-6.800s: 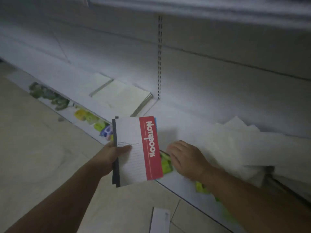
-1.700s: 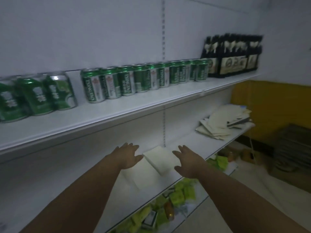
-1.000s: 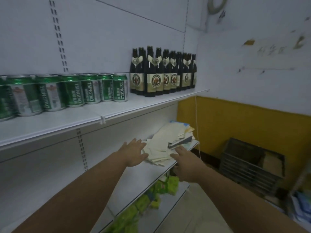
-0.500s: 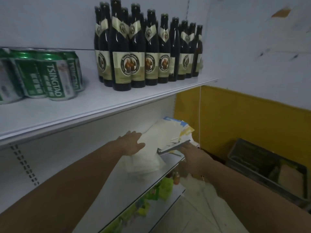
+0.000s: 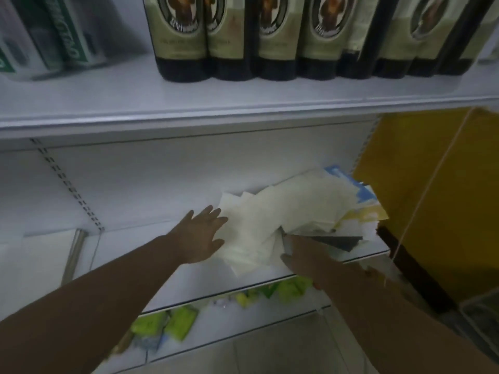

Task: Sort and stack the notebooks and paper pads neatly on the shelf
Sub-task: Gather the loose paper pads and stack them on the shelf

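Notebooks and paper pads point(image 5: 283, 220) lie in a loose, fanned heap at centre right of the frame, on the middle shelf point(image 5: 162, 279). Nearest the camera, two bare forearms come up from the bottom corners. Below them, at bottom centre, green and yellow packets point(image 5: 181, 322) lie scattered on the lower shelf point(image 5: 229, 327).

Farther in, the left hand point(image 5: 198, 237) lies released, fingers straight and spread, its fingertips against the left edge of the white sheets. The right hand point(image 5: 302, 257) is at the heap's front edge, one finger touching the corner of a dark-covered notebook point(image 5: 340, 240) that sticks out under the white pads. Whether it is grasping that notebook I cannot tell, since the hand is blurred. At the far right end of the heap blue and yellow covers point(image 5: 364, 203) show beneath the white ones.

At the left edge of the frame a flat white stack point(image 5: 40, 255) lies on the same shelf, well apart from the heap.

Right of the shelf end stands a yellow wall point(image 5: 437, 184) with a thin cord point(image 5: 421, 206) running down across it.

Above, across the top of the frame, the upper shelf point(image 5: 243, 103) carries a row of dark bottles point(image 5: 272, 36) with pale labels, and green cans point(image 5: 59, 31) at upper left.
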Demonstrator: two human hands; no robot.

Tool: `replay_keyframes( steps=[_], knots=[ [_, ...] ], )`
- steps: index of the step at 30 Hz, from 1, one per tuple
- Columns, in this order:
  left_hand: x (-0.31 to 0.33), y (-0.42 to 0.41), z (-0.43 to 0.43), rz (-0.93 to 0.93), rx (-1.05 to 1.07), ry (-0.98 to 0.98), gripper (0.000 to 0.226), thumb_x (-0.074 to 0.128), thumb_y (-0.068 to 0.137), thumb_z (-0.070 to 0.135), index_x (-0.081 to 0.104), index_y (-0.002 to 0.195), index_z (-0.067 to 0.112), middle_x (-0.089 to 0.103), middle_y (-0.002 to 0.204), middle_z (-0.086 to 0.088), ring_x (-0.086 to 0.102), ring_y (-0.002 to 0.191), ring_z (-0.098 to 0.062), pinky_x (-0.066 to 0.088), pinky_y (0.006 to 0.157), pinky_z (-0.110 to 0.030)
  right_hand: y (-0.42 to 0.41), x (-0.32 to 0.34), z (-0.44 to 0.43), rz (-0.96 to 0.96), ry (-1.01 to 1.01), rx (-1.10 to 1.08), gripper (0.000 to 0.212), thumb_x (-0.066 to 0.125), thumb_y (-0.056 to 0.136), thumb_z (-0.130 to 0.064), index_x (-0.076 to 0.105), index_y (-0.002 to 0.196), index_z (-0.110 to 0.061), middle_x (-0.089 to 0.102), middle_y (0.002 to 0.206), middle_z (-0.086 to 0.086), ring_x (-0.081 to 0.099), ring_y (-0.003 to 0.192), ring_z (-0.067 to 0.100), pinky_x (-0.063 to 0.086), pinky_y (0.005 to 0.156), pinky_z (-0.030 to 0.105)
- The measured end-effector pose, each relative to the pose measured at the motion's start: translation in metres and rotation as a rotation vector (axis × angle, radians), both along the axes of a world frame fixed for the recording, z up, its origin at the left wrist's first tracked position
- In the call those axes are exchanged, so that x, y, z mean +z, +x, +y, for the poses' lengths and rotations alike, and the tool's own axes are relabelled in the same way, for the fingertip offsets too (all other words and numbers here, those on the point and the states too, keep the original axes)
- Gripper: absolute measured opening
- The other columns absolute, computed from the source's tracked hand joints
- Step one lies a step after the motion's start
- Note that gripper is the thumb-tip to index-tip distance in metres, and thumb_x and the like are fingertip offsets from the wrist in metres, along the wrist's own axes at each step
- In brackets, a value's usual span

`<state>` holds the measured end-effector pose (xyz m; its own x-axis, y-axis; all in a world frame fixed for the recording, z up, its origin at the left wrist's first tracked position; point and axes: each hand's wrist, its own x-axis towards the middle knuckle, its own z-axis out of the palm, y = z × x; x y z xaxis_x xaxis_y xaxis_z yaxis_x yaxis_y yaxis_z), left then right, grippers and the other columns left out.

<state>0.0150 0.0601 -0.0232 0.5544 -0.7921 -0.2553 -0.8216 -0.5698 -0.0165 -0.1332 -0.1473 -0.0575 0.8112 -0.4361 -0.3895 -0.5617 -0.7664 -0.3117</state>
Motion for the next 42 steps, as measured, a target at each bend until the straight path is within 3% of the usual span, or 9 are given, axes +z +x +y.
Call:
replay_keyframes(
  steps=[6, 13, 18, 23, 27, 30, 35, 39, 42],
  knots=[
    [-0.035, 0.026, -0.008, 0.086, 0.121, -0.075, 0.058, 0.033, 0.100, 0.040, 0.014, 0.151, 0.022, 0.004, 0.161, 0.000, -0.003, 0.148, -0.017, 0.007, 0.119, -0.043, 0.068, -0.040, 0.005, -0.042, 0.281, -0.299, 0.028, 0.046, 0.092, -0.012, 0.058, 0.113, 0.000, 0.061, 0.104, 0.016, 0.058, 0.109, 0.032, 0.046, 0.093, 0.036],
    [-0.060, 0.037, -0.014, 0.158, 0.178, -0.162, 0.056, 0.036, 0.100, 0.036, 0.020, 0.151, 0.021, 0.010, 0.160, 0.001, 0.001, 0.148, -0.016, 0.010, 0.118, -0.038, 0.107, -0.070, 0.002, -0.146, 0.684, -0.808, 0.030, 0.060, 0.088, -0.036, 0.046, 0.072, -0.015, 0.048, 0.069, 0.005, 0.047, 0.054, 0.017, 0.042, 0.046, 0.021],
    [-0.057, 0.038, -0.019, 0.266, 0.307, -0.375, 0.050, 0.045, 0.097, 0.031, 0.034, 0.145, 0.023, 0.034, 0.152, 0.004, 0.023, 0.144, -0.014, 0.022, 0.112, -0.025, 0.107, -0.072, 0.004, -0.294, 0.823, -0.822, 0.015, 0.054, 0.091, -0.016, 0.054, 0.105, -0.009, 0.059, 0.082, 0.014, 0.055, 0.055, 0.019, 0.049, 0.046, 0.022],
    [-0.047, 0.041, -0.040, 0.385, 0.658, -0.716, 0.040, 0.055, 0.093, 0.022, 0.052, 0.132, 0.019, 0.057, 0.131, 0.004, 0.053, 0.123, -0.016, 0.036, 0.101, -0.022, 0.084, -0.053, -0.015, -0.368, 1.285, -0.728, 0.042, 0.050, 0.094, -0.003, 0.049, 0.131, -0.024, 0.053, 0.125, 0.004, 0.053, 0.107, 0.029, 0.055, 0.067, 0.040],
    [-0.035, 0.026, -0.048, 0.847, 1.055, -1.031, 0.054, 0.068, 0.087, 0.020, 0.045, 0.136, 0.014, 0.053, 0.135, -0.004, 0.055, 0.119, -0.022, 0.045, 0.101, -0.037, 0.071, -0.040, -0.031, -0.257, 1.382, -0.409, 0.031, 0.051, 0.096, -0.009, 0.054, 0.123, -0.024, 0.060, 0.122, 0.004, 0.058, 0.107, 0.024, 0.056, 0.078, 0.041],
    [-0.034, 0.003, -0.042, 1.182, 1.217, -1.038, 0.031, 0.064, 0.088, 0.015, 0.058, 0.116, 0.002, 0.067, 0.111, -0.019, 0.067, 0.090, -0.030, 0.055, 0.081, -0.040, 0.076, -0.031, -0.024, -0.212, 1.271, -0.170, 0.025, 0.048, 0.098, -0.013, 0.055, 0.120, -0.022, 0.063, 0.114, -0.001, 0.062, 0.100, 0.017, 0.054, 0.087, 0.043],
    [-0.035, -0.013, -0.004, 0.924, 1.235, -1.240, 0.022, 0.074, 0.074, 0.023, 0.062, 0.082, 0.007, 0.057, 0.074, -0.015, 0.052, 0.070, -0.022, 0.042, 0.069, -0.034, 0.097, -0.049, -0.016, -0.324, 1.056, -0.359, 0.027, 0.046, 0.099, -0.020, 0.052, 0.125, -0.015, 0.062, 0.102, 0.004, 0.063, 0.067, 0.010, 0.055, 0.057, 0.024],
    [-0.030, -0.015, 0.033, 0.822, 1.259, -1.357, 0.012, 0.072, 0.081, 0.014, 0.062, 0.079, 0.007, 0.060, 0.052, 0.002, 0.054, 0.047, -0.011, 0.045, 0.046, -0.018, 0.098, -0.076, -0.026, -0.327, 0.255, 0.017, 0.034, 0.053, 0.092, -0.020, 0.055, 0.125, -0.012, 0.061, 0.120, 0.010, 0.057, 0.110, 0.024, 0.045, 0.091, 0.029],
    [-0.034, -0.011, 0.050, 0.818, 1.262, -1.357, 0.023, 0.071, 0.065, 0.026, 0.063, 0.078, 0.009, 0.060, 0.055, 0.002, 0.052, 0.051, -0.013, 0.044, 0.046, -0.022, 0.100, -0.075, -0.013, -0.261, -0.162, 0.341, 0.055, 0.056, 0.085, -0.049, 0.051, 0.126, -0.014, 0.053, 0.128, 0.007, 0.042, 0.123, 0.026, 0.032, 0.105, 0.034]
  ],
)
